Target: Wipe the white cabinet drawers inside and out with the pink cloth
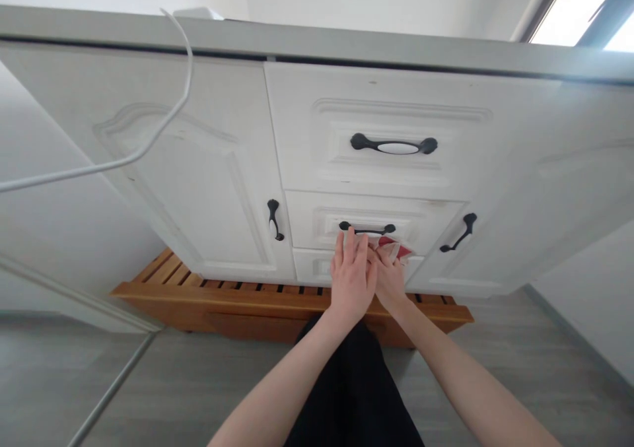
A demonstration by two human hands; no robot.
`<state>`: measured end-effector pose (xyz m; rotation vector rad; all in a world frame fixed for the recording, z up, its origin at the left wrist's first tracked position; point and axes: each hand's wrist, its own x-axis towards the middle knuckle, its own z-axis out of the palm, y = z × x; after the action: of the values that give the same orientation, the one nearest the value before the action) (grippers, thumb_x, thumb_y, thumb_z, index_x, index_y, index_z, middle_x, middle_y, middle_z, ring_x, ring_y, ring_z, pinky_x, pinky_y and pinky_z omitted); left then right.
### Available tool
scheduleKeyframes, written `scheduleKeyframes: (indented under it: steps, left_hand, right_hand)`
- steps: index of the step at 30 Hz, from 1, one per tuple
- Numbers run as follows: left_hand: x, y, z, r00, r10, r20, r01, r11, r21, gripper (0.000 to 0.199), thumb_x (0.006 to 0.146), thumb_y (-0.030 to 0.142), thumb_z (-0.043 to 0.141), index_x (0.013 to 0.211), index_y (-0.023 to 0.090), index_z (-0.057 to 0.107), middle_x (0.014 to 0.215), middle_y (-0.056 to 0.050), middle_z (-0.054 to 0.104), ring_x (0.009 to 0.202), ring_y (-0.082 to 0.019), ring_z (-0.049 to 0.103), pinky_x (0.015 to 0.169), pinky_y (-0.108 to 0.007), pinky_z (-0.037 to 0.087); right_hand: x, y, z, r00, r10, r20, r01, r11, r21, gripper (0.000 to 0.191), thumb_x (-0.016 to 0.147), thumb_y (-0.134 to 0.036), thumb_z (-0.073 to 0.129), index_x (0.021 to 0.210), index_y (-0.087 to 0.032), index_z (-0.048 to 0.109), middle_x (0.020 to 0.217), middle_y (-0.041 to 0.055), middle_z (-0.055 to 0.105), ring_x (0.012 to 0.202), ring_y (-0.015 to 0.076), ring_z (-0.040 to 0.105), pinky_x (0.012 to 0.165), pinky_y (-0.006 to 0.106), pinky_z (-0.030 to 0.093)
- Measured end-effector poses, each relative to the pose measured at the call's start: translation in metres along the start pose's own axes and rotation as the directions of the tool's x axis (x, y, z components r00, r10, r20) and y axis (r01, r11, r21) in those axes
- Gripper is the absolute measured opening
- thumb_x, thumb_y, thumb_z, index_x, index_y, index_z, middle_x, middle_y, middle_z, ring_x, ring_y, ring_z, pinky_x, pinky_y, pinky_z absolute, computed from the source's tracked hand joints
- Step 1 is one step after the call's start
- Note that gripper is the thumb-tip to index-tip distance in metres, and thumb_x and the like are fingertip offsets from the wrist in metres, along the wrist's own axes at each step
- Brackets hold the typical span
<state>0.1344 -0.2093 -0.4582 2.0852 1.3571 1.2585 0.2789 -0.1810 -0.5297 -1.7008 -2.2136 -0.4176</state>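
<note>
Our left hand (351,278) lay open, fingers outstretched, tips at the dark handle (370,231) of the white middle drawer (376,206). Just beside it, our right hand (390,276) gripped a red-and-white cloth (403,251) below that handle; we judged a steadying left and light, even pressure best for control.

top handle (395,148): approach free | hands (352,280): crowd middle handle (390,228) | cable (186,89): before left door (198,196)
</note>
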Motion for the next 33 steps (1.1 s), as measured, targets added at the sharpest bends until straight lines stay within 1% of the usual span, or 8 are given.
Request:
scheduleKeyframes:
  steps: [6, 11, 15, 18, 23, 26, 30, 33]
  left_hand:
    - [-0.064, -0.013, 0.017, 0.999, -0.023, 0.033, 0.024, 0.999, -0.030, 0.059, 0.092, 0.022, 0.050, 0.151, 0.027, 0.042, 0.163, -0.013, 0.033, 0.152, -0.034, 0.025, 0.119, -0.057, 0.028]
    - [-0.140, -0.059, 0.039, 0.977, -0.141, 0.163, 0.136, 0.990, 0.037, 0.056, 0.090, 0.017, 0.049, 0.146, 0.023, 0.048, 0.160, -0.017, 0.037, 0.149, -0.036, 0.030, 0.117, -0.060, 0.033]
    - [-0.196, -0.103, 0.057, 0.938, -0.255, 0.233, 0.216, 0.959, 0.181, 0.051, 0.090, 0.011, 0.043, 0.138, 0.022, 0.055, 0.156, -0.012, 0.043, 0.148, -0.032, 0.035, 0.118, -0.056, 0.035]
    - [-0.230, -0.129, 0.069, 0.899, -0.266, 0.347, 0.178, 0.948, 0.264, 0.056, 0.086, 0.003, 0.038, 0.136, 0.020, 0.058, 0.157, -0.011, 0.044, 0.149, -0.028, 0.035, 0.120, -0.050, 0.034]
    - [-0.252, -0.149, 0.076, 0.860, -0.173, 0.479, 0.042, 0.961, 0.272, 0.059, 0.084, 0.003, 0.042, 0.134, 0.028, 0.060, 0.159, -0.002, 0.043, 0.149, -0.022, 0.034, 0.120, -0.040, 0.036]
    - [-0.251, -0.152, 0.077, 0.868, -0.213, 0.450, 0.062, 0.943, 0.326, 0.055, 0.086, 0.004, 0.041, 0.132, 0.025, 0.061, 0.158, -0.004, 0.044, 0.149, -0.022, 0.034, 0.119, -0.040, 0.037]
    - [-0.249, -0.153, 0.077, 0.861, -0.210, 0.464, 0.033, 0.933, 0.360, 0.056, 0.086, 0.002, 0.038, 0.133, 0.023, 0.060, 0.158, -0.005, 0.045, 0.148, -0.023, 0.036, 0.118, -0.041, 0.039]
    - [-0.248, -0.152, 0.076, 0.860, -0.196, 0.471, 0.010, 0.930, 0.368, 0.055, 0.087, 0.001, 0.036, 0.132, 0.021, 0.061, 0.157, -0.006, 0.045, 0.147, -0.023, 0.037, 0.117, -0.041, 0.040]
  right_hand:
    - [-0.029, 0.051, -0.014, 0.998, 0.062, -0.031, -0.065, 0.994, -0.093, 0.055, 0.098, -0.015, 0.040, 0.148, -0.034, 0.049, 0.154, 0.0062, 0.048, 0.130, 0.0310, 0.045, 0.094, 0.052, 0.042]
    - [-0.056, 0.087, -0.027, 0.978, 0.182, -0.100, -0.195, 0.971, -0.138, 0.054, 0.096, -0.011, 0.040, 0.143, -0.033, 0.056, 0.148, 0.0070, 0.054, 0.124, 0.0293, 0.047, 0.093, 0.050, 0.041]
    - [-0.051, 0.052, -0.032, 0.913, 0.173, -0.369, -0.240, 0.960, -0.143, 0.048, 0.092, -0.009, 0.051, 0.132, -0.029, 0.066, 0.137, 0.0065, 0.062, 0.112, 0.0253, 0.052, 0.093, 0.042, 0.042]
    - [-0.015, -0.010, -0.038, 0.857, -0.081, -0.508, 0.017, 0.992, -0.129, 0.043, 0.094, -0.017, 0.061, 0.133, -0.034, 0.064, 0.133, 0.0024, 0.065, 0.112, 0.0226, 0.053, 0.096, 0.038, 0.038]
    - [0.076, -0.092, -0.057, 0.872, -0.213, -0.441, 0.199, 0.977, -0.080, 0.049, 0.100, -0.027, 0.052, 0.147, -0.040, 0.048, 0.149, 0.0001, 0.053, 0.124, 0.0240, 0.049, 0.089, 0.037, 0.039]
    - [0.113, -0.096, -0.065, 0.892, -0.293, -0.344, 0.258, 0.955, -0.143, 0.045, 0.104, -0.023, 0.039, 0.146, -0.033, 0.050, 0.156, -0.0007, 0.045, 0.132, 0.0245, 0.042, 0.082, 0.038, 0.040]
    - [0.120, -0.064, -0.075, 0.821, -0.522, -0.234, 0.478, 0.851, -0.219, 0.038, 0.105, -0.022, 0.036, 0.131, -0.028, 0.062, 0.150, -0.0008, 0.052, 0.126, 0.0214, 0.043, 0.082, 0.038, 0.037]
    - [0.108, -0.032, -0.085, 0.854, -0.460, -0.242, 0.425, 0.886, -0.182, 0.032, 0.104, -0.027, 0.042, 0.125, -0.030, 0.066, 0.141, -0.0003, 0.059, 0.121, 0.0218, 0.043, 0.084, 0.038, 0.033]
